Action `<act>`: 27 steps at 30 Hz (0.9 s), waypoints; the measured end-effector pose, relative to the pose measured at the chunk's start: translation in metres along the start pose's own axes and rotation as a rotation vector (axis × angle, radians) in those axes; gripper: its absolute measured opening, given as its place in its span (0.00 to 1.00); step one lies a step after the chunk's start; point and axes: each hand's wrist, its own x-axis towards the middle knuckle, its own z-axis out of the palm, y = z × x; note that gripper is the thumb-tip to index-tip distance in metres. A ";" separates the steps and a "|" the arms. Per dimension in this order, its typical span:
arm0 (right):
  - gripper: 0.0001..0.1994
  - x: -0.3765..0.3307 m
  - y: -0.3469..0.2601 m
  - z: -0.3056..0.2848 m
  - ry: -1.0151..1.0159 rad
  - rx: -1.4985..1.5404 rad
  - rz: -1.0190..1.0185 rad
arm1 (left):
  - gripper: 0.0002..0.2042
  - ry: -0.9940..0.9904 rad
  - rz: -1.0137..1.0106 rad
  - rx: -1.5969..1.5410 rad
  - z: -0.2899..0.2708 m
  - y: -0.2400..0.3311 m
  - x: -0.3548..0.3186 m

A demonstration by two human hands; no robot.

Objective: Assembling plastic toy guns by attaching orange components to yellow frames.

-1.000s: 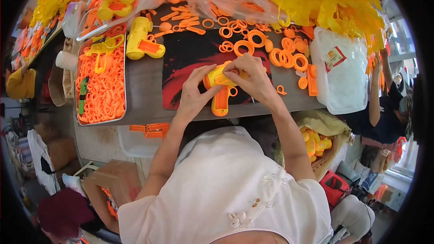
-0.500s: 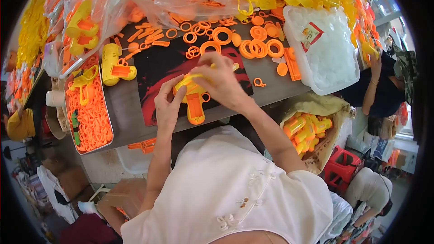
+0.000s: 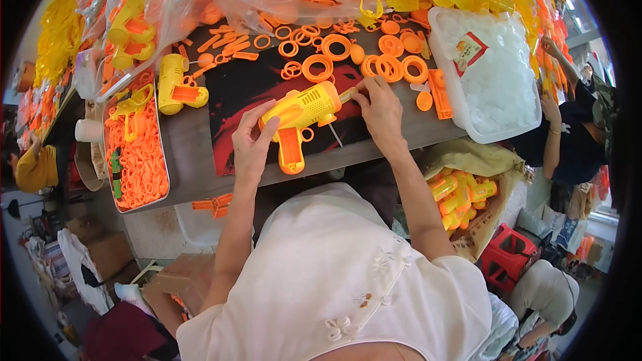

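Observation:
A yellow toy gun body (image 3: 309, 108) with an orange inset in its grip lies over the dark red-and-black mat (image 3: 231, 103), its front end toward the right. My left hand (image 3: 249, 147) closes thumb and fingers on its rear end. At the front, a thin yellowish piece (image 3: 348, 94) sticks out, and my right hand (image 3: 384, 112) pinches its outer end; the fingers partly hide it. Beneath the front end, a thin grey rod (image 3: 336, 136) lies on the mat.
Orange rings (image 3: 317, 67) and discs spread behind the mat. At left are another yellow gun body (image 3: 172, 83) and a tray of orange parts (image 3: 144, 177); at right, a white tub (image 3: 491, 130) of translucent pieces. A sack (image 3: 461, 155) of yellow-orange guns stands below. Co-workers work nearby.
My right hand has moved from over the gun body to its front end at the right, uncovering the body. My left hand stays at the rear.

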 end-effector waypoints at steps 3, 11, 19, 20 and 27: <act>0.07 0.003 0.009 0.004 0.061 0.119 -0.015 | 0.16 -0.007 0.025 -0.091 0.011 0.006 0.003; 0.05 -0.004 -0.004 -0.049 -0.195 0.921 0.305 | 0.13 0.001 0.539 0.523 0.005 0.025 0.010; 0.09 0.014 -0.027 -0.021 -0.302 0.755 0.207 | 0.12 -0.007 0.534 0.421 0.007 0.020 0.009; 0.10 0.016 -0.027 -0.017 -0.348 0.750 0.192 | 0.12 -0.004 0.532 0.419 0.007 0.019 0.009; 0.12 0.020 -0.041 -0.002 -0.406 0.465 -0.003 | 0.12 0.009 0.601 0.541 0.006 0.021 0.010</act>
